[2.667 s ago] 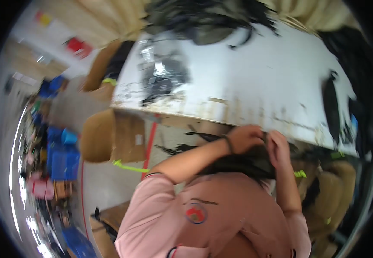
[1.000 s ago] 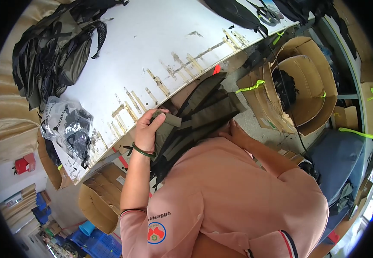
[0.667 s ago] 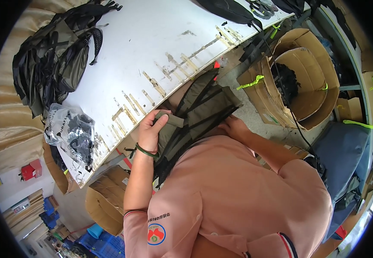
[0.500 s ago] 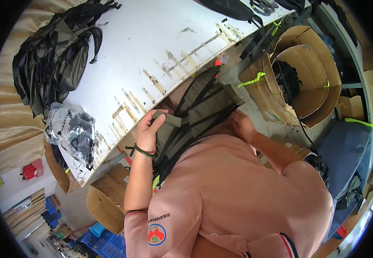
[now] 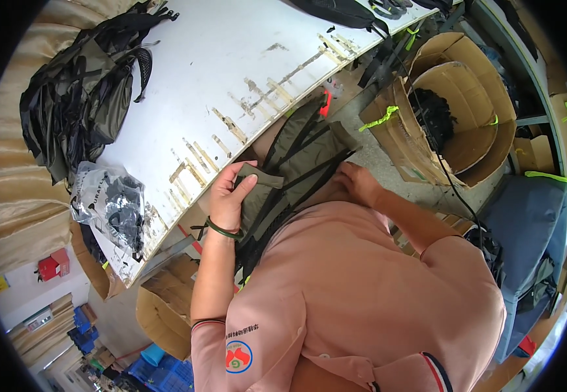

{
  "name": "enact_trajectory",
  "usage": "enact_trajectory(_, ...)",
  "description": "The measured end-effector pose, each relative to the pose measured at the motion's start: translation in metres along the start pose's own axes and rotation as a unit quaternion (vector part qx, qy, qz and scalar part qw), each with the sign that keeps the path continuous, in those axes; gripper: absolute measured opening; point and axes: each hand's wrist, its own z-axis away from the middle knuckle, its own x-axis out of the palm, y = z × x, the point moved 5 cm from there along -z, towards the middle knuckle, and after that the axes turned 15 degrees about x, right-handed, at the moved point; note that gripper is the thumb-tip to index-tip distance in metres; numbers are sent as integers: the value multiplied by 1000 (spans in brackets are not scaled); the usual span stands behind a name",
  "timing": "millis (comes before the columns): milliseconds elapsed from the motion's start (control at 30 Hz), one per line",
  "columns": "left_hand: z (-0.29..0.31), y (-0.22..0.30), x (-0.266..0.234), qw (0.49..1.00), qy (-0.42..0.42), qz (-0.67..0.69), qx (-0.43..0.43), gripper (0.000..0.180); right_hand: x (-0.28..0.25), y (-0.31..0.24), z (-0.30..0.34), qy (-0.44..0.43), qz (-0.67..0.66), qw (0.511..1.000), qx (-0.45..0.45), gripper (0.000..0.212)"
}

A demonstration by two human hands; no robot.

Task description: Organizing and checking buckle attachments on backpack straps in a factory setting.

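Across my lap, beside the table edge, lies an olive-green fabric bag piece with black straps and trim, likely part of a backpack. My left hand, with a dark green bangle on its wrist, pinches a short olive fabric strip between thumb and fingers, over the piece. At the right edge of the piece, my right hand has its fingers curled against the fabric; whether they grip it is partly hidden.
A white worn table runs across the front. On it rest a pile of dark backpacks, a clear plastic bag of black parts and a black bag. Cardboard boxes stand right; another box sits lower left.
My left hand still pinches the strip, which has tilted and now shows more of its flat face. My right hand has shifted slightly left along the fabric edge. The view has moved a little.
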Motion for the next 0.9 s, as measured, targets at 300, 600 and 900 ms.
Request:
enact_trajectory(300,-4,18,25,989,-58,-124,55,15,-77,-106,-40,-267,-128,951,90,25)
enact_trajectory(600,-6,11,24,991,-96,-80,47,46,-43,-166,-53,-80,-27,992,-90,42)
enact_trajectory(900,88,-13,-66,813,-138,-565,26,99,-35,-180,-77,-15,267,952,-150,56)
